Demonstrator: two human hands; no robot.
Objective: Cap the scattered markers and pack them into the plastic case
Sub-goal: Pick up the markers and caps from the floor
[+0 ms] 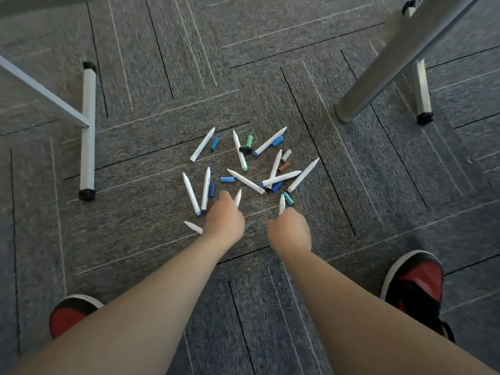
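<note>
Several uncapped white markers (245, 181) and loose caps lie scattered on the grey carpet, among them a blue cap (226, 179), a green cap (249, 140) and a brown cap (284, 166). My left hand (224, 217) grips one white marker (238, 196) whose tip sticks out past the fingers. My right hand (289, 228) grips another white marker (282, 203), tip pointing away from me, beside a teal cap (288, 198). Another marker (193, 226) lies partly under my left wrist. No plastic case is in view.
White table legs with black end caps (88, 128) stand to the left, and a thick grey post (389, 63) and another leg (422, 85) to the right. My red and black shoes (415, 282) sit at the lower corners.
</note>
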